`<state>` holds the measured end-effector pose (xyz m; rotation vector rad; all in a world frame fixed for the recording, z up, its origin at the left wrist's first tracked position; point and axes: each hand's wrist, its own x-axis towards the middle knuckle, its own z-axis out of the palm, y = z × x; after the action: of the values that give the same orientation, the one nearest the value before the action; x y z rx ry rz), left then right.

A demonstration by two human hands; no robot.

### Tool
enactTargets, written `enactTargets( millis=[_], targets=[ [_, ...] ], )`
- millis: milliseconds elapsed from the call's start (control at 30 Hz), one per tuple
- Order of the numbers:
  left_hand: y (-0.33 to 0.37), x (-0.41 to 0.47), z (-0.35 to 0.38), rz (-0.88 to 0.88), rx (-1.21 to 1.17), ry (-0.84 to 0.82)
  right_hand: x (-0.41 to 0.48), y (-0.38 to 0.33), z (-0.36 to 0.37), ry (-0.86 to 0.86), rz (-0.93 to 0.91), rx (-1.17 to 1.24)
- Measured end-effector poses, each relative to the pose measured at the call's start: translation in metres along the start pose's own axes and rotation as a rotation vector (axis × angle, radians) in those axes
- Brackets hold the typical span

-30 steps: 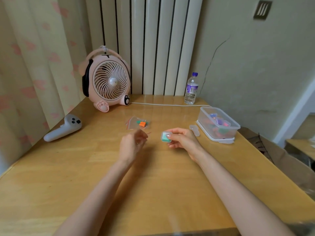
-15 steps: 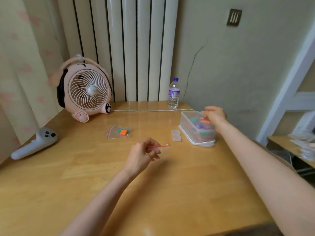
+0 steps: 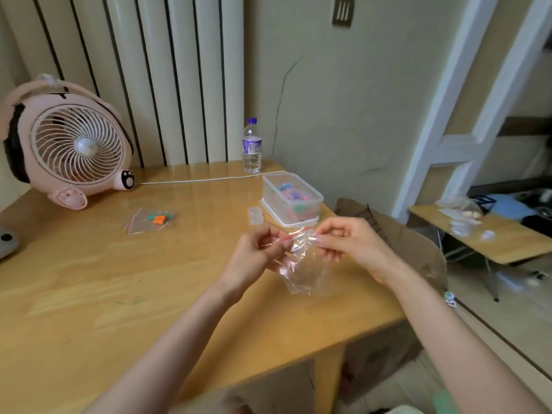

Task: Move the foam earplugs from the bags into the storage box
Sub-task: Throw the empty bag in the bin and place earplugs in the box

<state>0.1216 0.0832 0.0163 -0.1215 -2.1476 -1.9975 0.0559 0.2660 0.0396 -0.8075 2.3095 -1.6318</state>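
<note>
A clear zip bag (image 3: 304,264) with a red seal strip hangs above the table, and it looks empty. My left hand (image 3: 254,258) pinches its top left corner. My right hand (image 3: 349,243) pinches its top right edge. Behind them stands the clear storage box (image 3: 310,204) without a lid, with several coloured earplugs inside. A second zip bag (image 3: 149,221) lies flat at the table's middle left, holding orange and green earplugs.
A small clear case (image 3: 255,215) lies left of the box. A pink fan (image 3: 71,144) stands at the back left, its white cable (image 3: 194,180) running to the right. A water bottle (image 3: 251,146) stands at the back. A cardboard box (image 3: 403,243) sits beyond the table's right edge.
My right hand carried the earplugs to the storage box, then came back and took hold of the bag's right edge. The view swung to the right.
</note>
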Motion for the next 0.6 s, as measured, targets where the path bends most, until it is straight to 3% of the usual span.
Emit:
enactTargets(
  millis=[200,367,600],
  targets=[
    [-0.007,-0.017,0.056,0.052,0.097,-0.123,-0.094,0.037,-0.049,0.045,0.162,0.071],
    [-0.019,-0.036,0.104,0.102,0.125,-0.219,-0.169,0.114,-0.063,0.076,0.413,0.025],
    [-0.040,-0.060,0.154,0.141,0.079,-0.288,-0.255,0.299,-0.035,0.478,0.865,0.009]
  ],
)
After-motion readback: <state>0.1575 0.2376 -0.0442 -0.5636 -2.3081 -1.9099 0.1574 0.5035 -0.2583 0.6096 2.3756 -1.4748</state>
